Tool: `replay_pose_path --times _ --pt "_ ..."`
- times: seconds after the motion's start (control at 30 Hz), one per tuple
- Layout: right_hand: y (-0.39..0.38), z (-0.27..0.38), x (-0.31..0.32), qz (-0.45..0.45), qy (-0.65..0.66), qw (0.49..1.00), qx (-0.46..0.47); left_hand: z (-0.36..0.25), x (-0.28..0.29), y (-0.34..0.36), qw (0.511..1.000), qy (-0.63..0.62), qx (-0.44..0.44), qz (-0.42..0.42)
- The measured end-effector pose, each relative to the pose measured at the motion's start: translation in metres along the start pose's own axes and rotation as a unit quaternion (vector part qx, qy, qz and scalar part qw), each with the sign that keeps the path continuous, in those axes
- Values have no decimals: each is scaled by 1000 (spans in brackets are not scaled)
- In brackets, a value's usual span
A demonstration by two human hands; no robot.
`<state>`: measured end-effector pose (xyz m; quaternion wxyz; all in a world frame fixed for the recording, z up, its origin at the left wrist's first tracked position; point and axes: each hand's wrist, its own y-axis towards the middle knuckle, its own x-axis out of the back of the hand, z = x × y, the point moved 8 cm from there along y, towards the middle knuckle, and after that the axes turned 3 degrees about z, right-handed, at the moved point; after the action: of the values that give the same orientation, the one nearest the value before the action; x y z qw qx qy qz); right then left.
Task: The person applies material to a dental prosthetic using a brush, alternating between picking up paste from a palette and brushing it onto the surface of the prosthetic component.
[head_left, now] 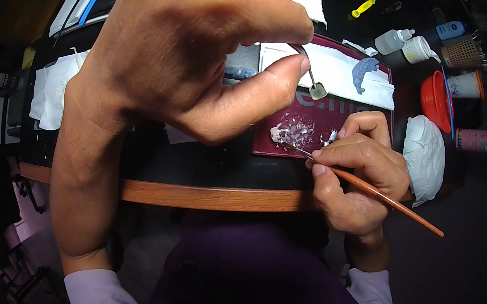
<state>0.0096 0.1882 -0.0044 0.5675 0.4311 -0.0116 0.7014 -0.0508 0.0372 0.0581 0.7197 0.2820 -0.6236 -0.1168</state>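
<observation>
My left hand (189, 52) is raised close to the camera, thumb and forefinger pinching a thin curved metal instrument (310, 71). At its end is a small greyish-green cup-like piece (318, 90). My right hand (363, 174) holds a slender brush (373, 192) with an orange-brown wooden handle and metal ferrule. Its tip touches a lump of white paste (280, 135), smeared across a maroon pad (264, 147). Another white dab (331, 137) shows beside my right fingers. Beyond, a blue-grey dental cast (364, 74) rests on folded white tissue (333, 75); a second cast (240, 73) is partly hidden.
Right of the pad are a white wrapped bundle (424, 157), red bowl (436, 100), pink cylinder (483, 141), dropper bottle (391, 42) and white jar (417, 50). A yellow tool (367, 5) lies at the back. White tissues (54, 93) lie left; a wooden edge (219, 198) borders the black table.
</observation>
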Motion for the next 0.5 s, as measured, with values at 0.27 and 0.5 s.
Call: replay_pose_path --times 0.27,0.5 --pt "0 0 0 7 -4 1000 2 -1 0 2 1000 -3 5 10" --pt "0 0 0 1 -4 1000 4 -1 1 6 1000 -5 13 19"
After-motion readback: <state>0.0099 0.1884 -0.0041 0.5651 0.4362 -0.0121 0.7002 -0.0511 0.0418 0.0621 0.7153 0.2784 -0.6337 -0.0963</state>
